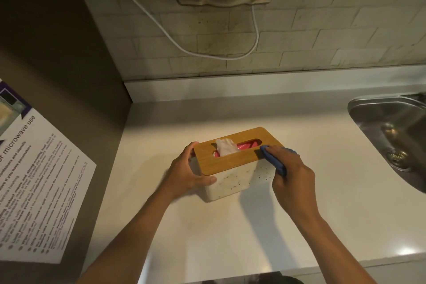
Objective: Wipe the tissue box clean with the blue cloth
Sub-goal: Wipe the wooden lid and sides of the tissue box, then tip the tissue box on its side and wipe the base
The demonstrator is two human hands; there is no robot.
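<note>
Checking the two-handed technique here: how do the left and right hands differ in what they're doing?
The left hand is bare and grips the near-left end of the tissue box; the right hand presses the blue cloth at the right end. The left wraps the corner; the right lies over the wooden lid's edge. Both touch the box.

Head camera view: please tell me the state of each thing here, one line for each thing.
Tissue box: upright on the counter, wooden lid on.
Tissue: sticking up from the slot.
Blue cloth: pressed on the lid's right end.
Left hand: gripping the box's left end.
Right hand: holding the cloth.
Sink: looks empty.
</note>
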